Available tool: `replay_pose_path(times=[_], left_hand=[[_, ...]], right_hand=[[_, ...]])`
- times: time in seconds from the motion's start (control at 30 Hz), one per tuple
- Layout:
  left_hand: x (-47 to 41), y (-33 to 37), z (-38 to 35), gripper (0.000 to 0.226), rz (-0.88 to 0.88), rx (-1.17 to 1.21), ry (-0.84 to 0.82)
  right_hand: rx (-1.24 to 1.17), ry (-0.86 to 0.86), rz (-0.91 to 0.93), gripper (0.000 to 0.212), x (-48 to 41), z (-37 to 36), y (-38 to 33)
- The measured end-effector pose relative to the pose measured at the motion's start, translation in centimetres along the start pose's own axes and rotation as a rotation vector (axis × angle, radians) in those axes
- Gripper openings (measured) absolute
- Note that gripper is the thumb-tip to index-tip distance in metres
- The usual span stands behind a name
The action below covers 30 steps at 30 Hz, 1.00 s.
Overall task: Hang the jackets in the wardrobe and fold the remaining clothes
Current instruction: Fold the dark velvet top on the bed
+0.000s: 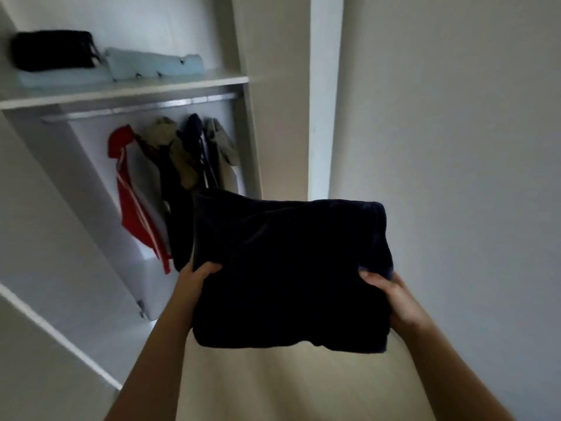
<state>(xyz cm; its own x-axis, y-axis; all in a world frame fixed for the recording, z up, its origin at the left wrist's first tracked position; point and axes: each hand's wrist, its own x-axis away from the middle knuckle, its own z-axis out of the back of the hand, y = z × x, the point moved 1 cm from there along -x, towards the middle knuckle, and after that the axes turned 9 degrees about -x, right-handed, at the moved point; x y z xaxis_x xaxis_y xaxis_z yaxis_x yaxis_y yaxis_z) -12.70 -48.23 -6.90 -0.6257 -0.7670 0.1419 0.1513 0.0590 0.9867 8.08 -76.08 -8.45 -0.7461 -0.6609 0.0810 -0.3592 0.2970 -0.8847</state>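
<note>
The open wardrobe (45, 192) fills the left of the frame, and pale floor (273, 390) shows at the bottom centre. A folded dark garment (288, 268) is held in the air at centre frame, in front of the wardrobe's right edge and well below its shelf (121, 92). Several jackets (182, 153) hang bunched on the rail (136, 109) just under the shelf, left of centre; the leftmost is red with white stripes, the rest are blurred. On the shelf, upper left, a black piece (51, 50) lies on a light blue one, with a second blue piece (151, 66) just beside it on the right. The 2 hands carry the garment. The left hand (197, 278) grips its left edge and the right hand (391, 296) its right edge. Each thumb lies on top, and the fingers go underneath, out of sight, clamped on the cloth.
</note>
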Motion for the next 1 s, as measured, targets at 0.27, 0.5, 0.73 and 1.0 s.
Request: replay_pose_path(times=[0.27,0.5,0.73,1.0], left_hand=[[-8.5,3.8,7.9,0.041,-0.076,-0.039,0.228],[-18.2,11.7,12.3,0.029,-0.21,-0.036,0.415],[-27.6,18.5,17.3,0.015,-0.331,0.045,0.516],[-41.3,27.4,23.5,0.017,-0.518,0.13,0.482]], right_hand=[[0.03,-0.286,-0.068,0.046,-15.9,-10.4,0.8],[-0.007,-0.421,-0.053,0.052,-30.7,-20.4,-2.6],[0.006,-0.511,0.031,0.067,-43.3,-31.1,-5.5],[-0.109,-0.566,0.134,0.063,-55.8,-42.2,-8.9]])
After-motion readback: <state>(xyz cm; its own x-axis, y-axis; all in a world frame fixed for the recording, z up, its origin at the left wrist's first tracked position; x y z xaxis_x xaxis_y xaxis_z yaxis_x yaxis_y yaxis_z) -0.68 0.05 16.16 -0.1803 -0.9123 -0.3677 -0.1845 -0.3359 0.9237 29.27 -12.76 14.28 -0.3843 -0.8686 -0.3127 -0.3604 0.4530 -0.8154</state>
